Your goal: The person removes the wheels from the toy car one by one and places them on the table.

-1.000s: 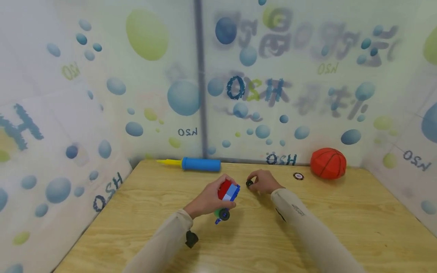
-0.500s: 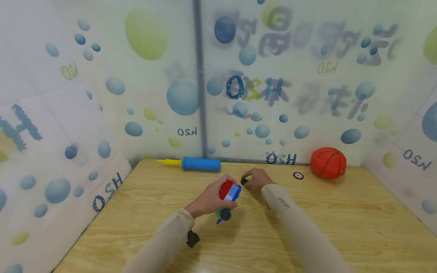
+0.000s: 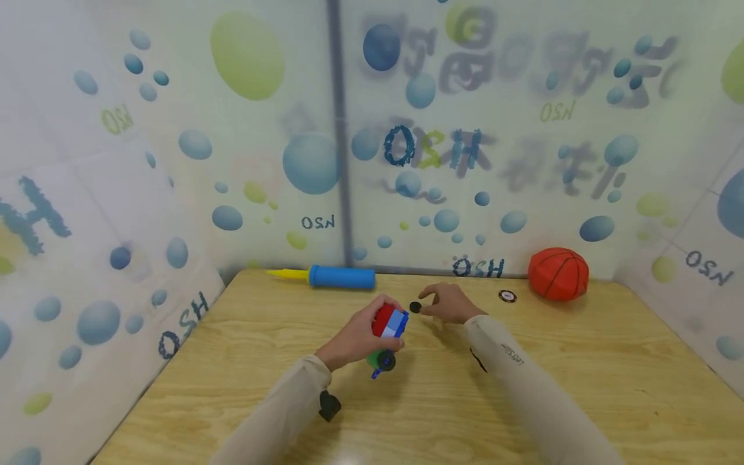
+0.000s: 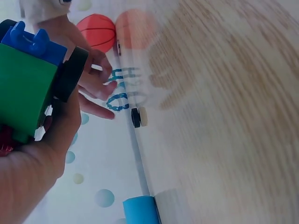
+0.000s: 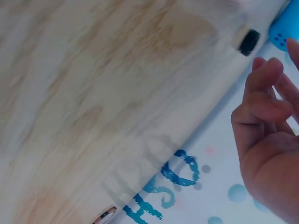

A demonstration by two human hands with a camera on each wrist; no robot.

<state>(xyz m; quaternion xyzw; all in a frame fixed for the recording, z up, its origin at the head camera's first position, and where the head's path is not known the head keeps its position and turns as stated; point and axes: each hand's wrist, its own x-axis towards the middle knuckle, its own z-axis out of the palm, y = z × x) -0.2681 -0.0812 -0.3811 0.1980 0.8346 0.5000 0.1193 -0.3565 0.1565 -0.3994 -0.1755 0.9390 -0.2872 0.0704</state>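
Observation:
My left hand (image 3: 357, 332) grips a toy brick car (image 3: 391, 323) above the table, fingers over its red side and thumb below. Red, white, light blue and green bricks show, with a black wheel (image 3: 386, 360) at the lower end. The left wrist view shows its green block (image 4: 23, 84) up close; the palm hides part of the car. On the table to the right lies a loose black wheel (image 3: 415, 307), apart from the car. Beside that wheel is my right hand (image 3: 450, 303), its fingers loosely bent around nothing, as the right wrist view (image 5: 271, 126) confirms.
A blue hand pump (image 3: 343, 278) with a yellow nozzle lies along the back wall. Toward the back right are a round chip (image 3: 507, 296) and a red ball (image 3: 558, 274), partly deflated. Printed sheeting walls in the wooden table (image 3: 523, 400) at the back and sides.
The right hand carried the loose wheel slightly left, let it go on the table, and drew back to the right. The left hand with the car has hardly moved.

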